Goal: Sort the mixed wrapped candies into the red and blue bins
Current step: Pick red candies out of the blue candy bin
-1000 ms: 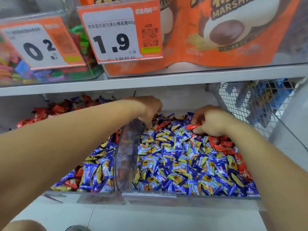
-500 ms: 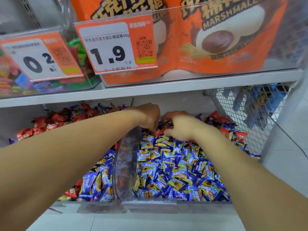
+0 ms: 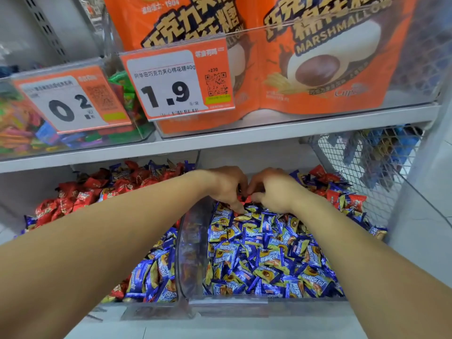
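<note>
Left hand (image 3: 228, 187), right hand (image 3: 271, 189): both pinching red candies (image 3: 244, 199) at blue bin's (image 3: 227, 303) 12 o'clock. Advice: lift clear of blue candies (image 3: 264, 253), carry over divider (image 3: 193, 253).

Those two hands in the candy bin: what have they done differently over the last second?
The right hand has slid left from the bin's right side to meet the left hand at the back, by the clear divider. Both now pinch at red candies between them; whose grip holds them is unclear. The left hand has barely moved, and the blue candies lie as before.
</note>
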Motion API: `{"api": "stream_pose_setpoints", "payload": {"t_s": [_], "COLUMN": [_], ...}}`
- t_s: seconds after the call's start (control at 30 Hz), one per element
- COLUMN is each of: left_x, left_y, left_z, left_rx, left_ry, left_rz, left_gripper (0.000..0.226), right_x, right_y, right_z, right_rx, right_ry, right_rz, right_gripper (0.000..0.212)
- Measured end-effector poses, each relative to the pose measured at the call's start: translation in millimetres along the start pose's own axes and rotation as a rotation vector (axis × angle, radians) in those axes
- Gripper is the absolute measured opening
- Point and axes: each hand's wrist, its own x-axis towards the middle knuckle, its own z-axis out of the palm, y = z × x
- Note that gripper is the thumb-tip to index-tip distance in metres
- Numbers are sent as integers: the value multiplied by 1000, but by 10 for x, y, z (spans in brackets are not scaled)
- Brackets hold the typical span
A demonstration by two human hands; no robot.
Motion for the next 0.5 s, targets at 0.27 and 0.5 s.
{"api": "stream_pose_setpoints", "payload": {"t_s": [0.27,0.5], "left_x": [-111,-12], "left_y": [-72,-162], "left_z": [-193,-222], "left_rx": [-292,-18], "left_ry": [202,79], "left_rz": [17,-24], "left_gripper": [10,34], "right_x": [-125,-222], "right_y": [65,40], "right_z": [-317,-331], "right_rx": [222,163], "right_ry": [208,-38], "right_rz": [55,96], "right_gripper": [17,32]}}
